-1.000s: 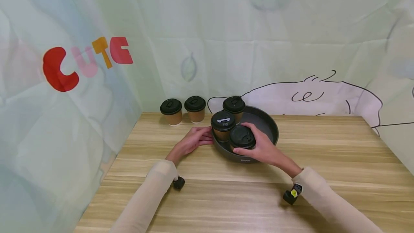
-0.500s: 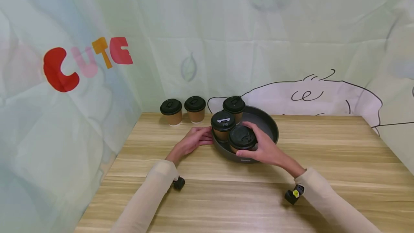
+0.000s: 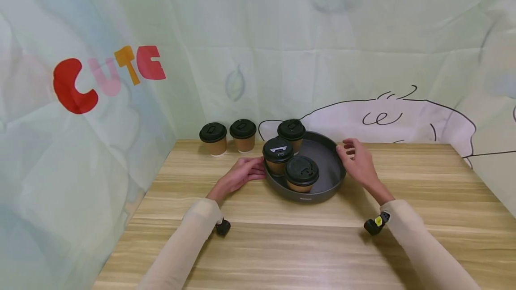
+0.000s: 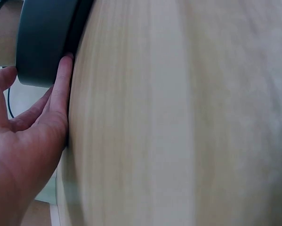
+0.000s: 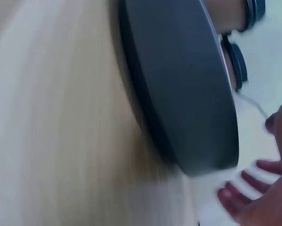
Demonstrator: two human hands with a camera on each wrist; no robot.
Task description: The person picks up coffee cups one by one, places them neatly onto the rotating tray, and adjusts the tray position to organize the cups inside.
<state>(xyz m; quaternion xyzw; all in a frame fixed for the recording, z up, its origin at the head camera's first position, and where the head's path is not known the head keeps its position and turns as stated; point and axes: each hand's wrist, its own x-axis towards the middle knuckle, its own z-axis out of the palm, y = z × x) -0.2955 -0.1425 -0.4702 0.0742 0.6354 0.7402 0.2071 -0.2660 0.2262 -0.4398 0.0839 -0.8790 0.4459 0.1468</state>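
A round dark grey pan (image 3: 327,164) rests on the wooden table and holds three brown paper coffee cups with black lids: a back cup (image 3: 292,131), a left cup (image 3: 278,155) and a front cup (image 3: 301,174). My left hand (image 3: 241,174) lies at the pan's left side. In the left wrist view its straight fingers (image 4: 60,89) touch the lower edge of the pan's wall, with the thumb near the rim. My right hand (image 3: 360,164) is by the pan's right rim, holding nothing. Its fingers (image 5: 256,181) are spread and apart from the pan wall (image 5: 183,89) in the right wrist view.
Two more lidded coffee cups, a far left one (image 3: 213,139) and its neighbour (image 3: 243,135), stand on the table (image 3: 274,254) left of the pan. A printed cloth (image 3: 250,21) hangs behind the table and along its left side.
My right hand has let go of the front cup, which now stands in the pan, and has moved right to the pan's right rim. The left hand has not moved.
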